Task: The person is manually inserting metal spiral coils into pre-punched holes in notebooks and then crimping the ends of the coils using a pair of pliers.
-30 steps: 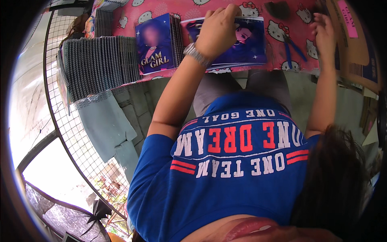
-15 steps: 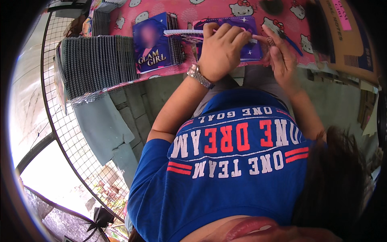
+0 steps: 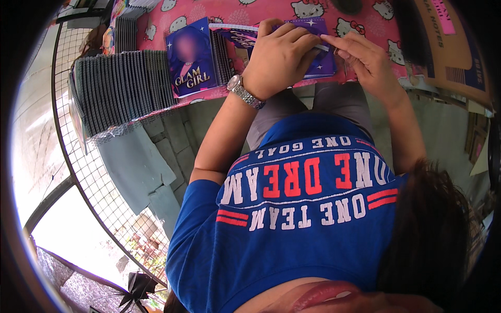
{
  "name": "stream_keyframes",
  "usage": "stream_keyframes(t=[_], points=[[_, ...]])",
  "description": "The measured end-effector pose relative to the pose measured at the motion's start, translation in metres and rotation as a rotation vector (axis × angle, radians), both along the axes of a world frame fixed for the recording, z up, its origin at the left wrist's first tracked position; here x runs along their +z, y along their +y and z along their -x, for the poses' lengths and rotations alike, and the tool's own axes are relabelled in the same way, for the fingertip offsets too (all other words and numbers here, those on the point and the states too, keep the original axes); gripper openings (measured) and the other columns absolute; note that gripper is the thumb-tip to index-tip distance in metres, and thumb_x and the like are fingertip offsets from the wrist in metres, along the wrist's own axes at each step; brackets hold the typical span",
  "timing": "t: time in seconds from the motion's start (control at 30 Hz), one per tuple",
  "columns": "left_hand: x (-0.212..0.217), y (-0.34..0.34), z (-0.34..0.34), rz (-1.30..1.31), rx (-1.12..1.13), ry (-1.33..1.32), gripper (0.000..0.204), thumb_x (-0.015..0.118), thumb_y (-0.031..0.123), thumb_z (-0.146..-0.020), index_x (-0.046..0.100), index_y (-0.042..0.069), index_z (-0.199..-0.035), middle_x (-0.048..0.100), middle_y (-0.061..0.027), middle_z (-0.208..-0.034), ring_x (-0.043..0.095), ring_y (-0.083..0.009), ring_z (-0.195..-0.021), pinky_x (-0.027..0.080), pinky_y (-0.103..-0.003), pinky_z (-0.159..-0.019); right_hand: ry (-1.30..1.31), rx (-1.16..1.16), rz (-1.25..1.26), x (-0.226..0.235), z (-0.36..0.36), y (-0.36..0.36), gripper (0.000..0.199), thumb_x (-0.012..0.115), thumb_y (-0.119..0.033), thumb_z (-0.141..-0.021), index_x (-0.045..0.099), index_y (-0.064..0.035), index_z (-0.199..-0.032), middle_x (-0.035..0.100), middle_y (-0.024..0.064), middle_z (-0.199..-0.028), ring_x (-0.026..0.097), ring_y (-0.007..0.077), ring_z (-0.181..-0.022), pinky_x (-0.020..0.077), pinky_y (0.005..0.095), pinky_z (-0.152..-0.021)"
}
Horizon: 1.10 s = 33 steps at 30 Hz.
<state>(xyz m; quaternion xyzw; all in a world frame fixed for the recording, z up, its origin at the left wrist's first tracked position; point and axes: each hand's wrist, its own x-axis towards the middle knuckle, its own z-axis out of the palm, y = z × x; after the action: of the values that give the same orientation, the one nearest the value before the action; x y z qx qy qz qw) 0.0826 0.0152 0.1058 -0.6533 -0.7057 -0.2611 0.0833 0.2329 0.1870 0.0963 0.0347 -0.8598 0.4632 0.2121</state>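
Observation:
My left hand (image 3: pixel 282 58), with a silver watch on the wrist, is closed over a purple notebook (image 3: pixel 233 34). The notebook stands tilted, its white bound edge up and running left to right under my fingers. At the right end of that edge, my right hand (image 3: pixel 365 61) has its fingers drawn together; whatever lies between them is too small to make out. Beneath both hands lies another purple notebook (image 3: pixel 324 67) with white stars, partly covered. Just left of my left hand stands a row of blue-purple notebooks (image 3: pixel 190 60), with a picture cover in front.
A long row of dark-edged notebooks (image 3: pixel 122 86) runs along the table's left front edge, with another stack (image 3: pixel 125 34) behind. The pink patterned cloth (image 3: pixel 360 13) covers the table. A brown carton (image 3: pixel 451 47) stands at right. Wire mesh (image 3: pixel 78 120) borders the left side.
My left hand and the tilted notebook have shifted slightly left and up. My right hand's fingers have drawn in from spread to together at the bound edge's end.

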Motion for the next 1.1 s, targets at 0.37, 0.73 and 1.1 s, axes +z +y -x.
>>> stream_keyframes(t=[0.37, 0.73, 1.1], points=[[-0.006, 0.004, -0.012, -0.012, 0.129, 0.094, 0.026, 0.070, 0.015, -0.080, 0.064, 0.016, -0.105, 0.068, 0.0020, -0.092, 0.064, -0.0193, -0.087, 0.037, -0.043, -0.094, -0.083, -0.183, 0.019, 0.005, -0.003, -0.019, 0.020, 0.067, -0.013, -0.092, 0.059, -0.0038, -0.108, 0.060, 0.0105, -0.095, 0.061, 0.0180, -0.086, 0.0487, 0.0322, -0.072], [-0.016, -0.006, -0.014, -0.027, 0.136, 0.070, 0.025, 0.074, 0.028, -0.080, 0.063, 0.021, -0.101, 0.065, 0.0048, -0.089, 0.063, -0.0182, -0.088, 0.036, -0.057, -0.100, -0.663, -0.043, 0.466, 0.043, 0.012, -0.010, 0.025, 0.056, -0.021, -0.100, 0.053, -0.0092, -0.122, 0.068, 0.0122, -0.088, 0.068, 0.0262, -0.074, 0.0543, 0.0367, -0.070], [-0.021, -0.022, -0.014, -0.011, 0.413, -0.025, 0.036, 0.081, 0.040, -0.075, 0.066, 0.020, -0.100, 0.054, -0.0010, -0.129, 0.028, -0.0362, -0.142, 0.007, -0.086, -0.096, -0.519, -0.242, 0.099, -0.073, 0.072, 0.111, 0.046, 0.077, -0.032, -0.078, 0.060, -0.0040, -0.110, 0.052, 0.0176, -0.126, 0.054, 0.0293, -0.115, 0.0449, 0.0421, -0.098]])
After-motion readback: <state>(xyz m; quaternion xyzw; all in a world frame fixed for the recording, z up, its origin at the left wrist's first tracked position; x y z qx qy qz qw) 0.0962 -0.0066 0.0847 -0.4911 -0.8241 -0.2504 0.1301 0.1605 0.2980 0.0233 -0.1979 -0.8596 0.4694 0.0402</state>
